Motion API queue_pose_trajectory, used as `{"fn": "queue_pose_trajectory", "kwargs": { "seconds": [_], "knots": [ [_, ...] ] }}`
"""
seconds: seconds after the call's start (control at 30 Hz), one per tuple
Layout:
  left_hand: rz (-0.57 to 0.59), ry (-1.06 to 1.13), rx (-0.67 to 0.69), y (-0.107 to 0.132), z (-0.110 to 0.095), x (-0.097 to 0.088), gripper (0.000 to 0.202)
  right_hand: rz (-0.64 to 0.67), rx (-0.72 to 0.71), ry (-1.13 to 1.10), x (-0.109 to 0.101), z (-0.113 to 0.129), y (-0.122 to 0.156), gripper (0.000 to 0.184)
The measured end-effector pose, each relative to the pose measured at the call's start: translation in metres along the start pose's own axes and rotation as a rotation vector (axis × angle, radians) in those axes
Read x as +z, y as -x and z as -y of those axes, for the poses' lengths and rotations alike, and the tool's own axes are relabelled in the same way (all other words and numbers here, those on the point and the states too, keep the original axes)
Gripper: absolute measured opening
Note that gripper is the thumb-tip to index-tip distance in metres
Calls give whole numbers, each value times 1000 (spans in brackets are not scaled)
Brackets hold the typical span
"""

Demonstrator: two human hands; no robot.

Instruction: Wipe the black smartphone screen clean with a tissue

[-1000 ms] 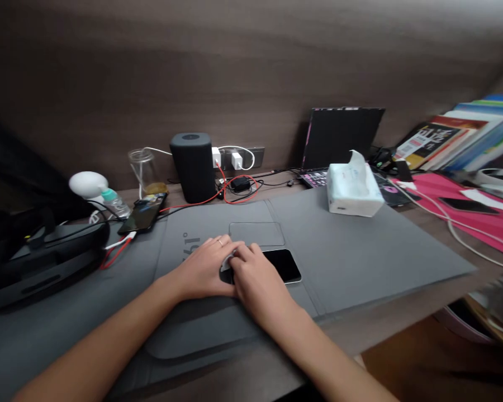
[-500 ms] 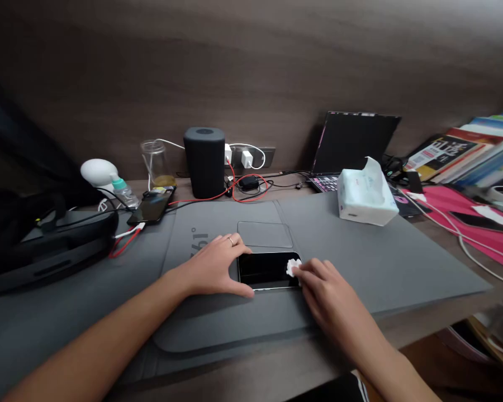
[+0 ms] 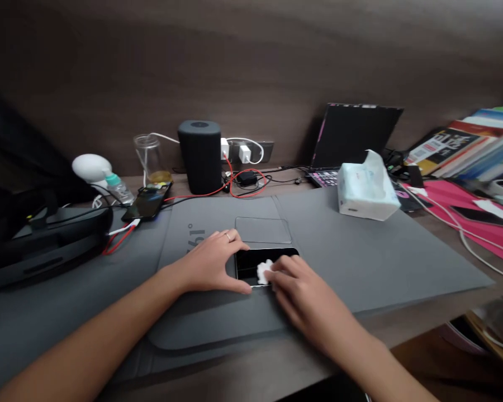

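Nearby: tissue box [image 3: 366, 187], speaker [image 3: 199, 157]; left hand [image 3: 212, 265] grips phone [image 3: 247, 261], right hand [image 3: 302, 293] pinches wad [image 3: 263, 272].

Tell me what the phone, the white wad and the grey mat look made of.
Phone: glossy black glass face, going by its reflections. White wad in the right hand: soft, crumpled, probably tissue or cotton. Grey mat: matte, smooth, with a fold seam; perhaps faux leather or felt.

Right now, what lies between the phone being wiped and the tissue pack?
Only bare grey desk mat separates phone and tissue pack, head view.
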State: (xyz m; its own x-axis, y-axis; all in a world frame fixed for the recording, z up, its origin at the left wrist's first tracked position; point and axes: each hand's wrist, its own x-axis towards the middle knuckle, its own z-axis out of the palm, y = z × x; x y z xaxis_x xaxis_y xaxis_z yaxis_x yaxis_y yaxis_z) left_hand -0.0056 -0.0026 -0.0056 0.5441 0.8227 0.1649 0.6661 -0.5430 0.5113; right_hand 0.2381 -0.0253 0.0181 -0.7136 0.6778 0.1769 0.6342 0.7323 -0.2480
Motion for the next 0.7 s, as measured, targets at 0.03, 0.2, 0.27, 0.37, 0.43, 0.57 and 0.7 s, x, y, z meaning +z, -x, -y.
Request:
{"fn": "queue_pose_trajectory", "kwargs": {
  "seconds": [0.03, 0.2, 0.27, 0.37, 0.43, 0.57, 0.7],
  "knots": [
    [2, -2, 0, 0, 0, 0, 68, -11, 2, -13, -3, -7, 7, 27],
    [-2, 6, -13, -2, 1, -1, 71, -77, 37, 97, 5, -9, -2, 29],
    [-7, -1, -6, -2, 1, -1, 71, -75, 12, 107, 14, 8, -16, 27],
    [-7, -9, 11, -1, 2, 0, 68, -20, -66, 44, 19, 27, -29, 26],
    [-2, -5, 12, -1, 2, 0, 69, 28, -93, 3, 15, 26, -25, 27],
    [3, 3, -6, -2, 2, -1, 73, 6, -89, 38, -1, -8, 6, 32],
    [-4, 7, -6, -3, 2, -1, 74, -90, -53, 127, -8, -41, 31, 32]
  ]
}}
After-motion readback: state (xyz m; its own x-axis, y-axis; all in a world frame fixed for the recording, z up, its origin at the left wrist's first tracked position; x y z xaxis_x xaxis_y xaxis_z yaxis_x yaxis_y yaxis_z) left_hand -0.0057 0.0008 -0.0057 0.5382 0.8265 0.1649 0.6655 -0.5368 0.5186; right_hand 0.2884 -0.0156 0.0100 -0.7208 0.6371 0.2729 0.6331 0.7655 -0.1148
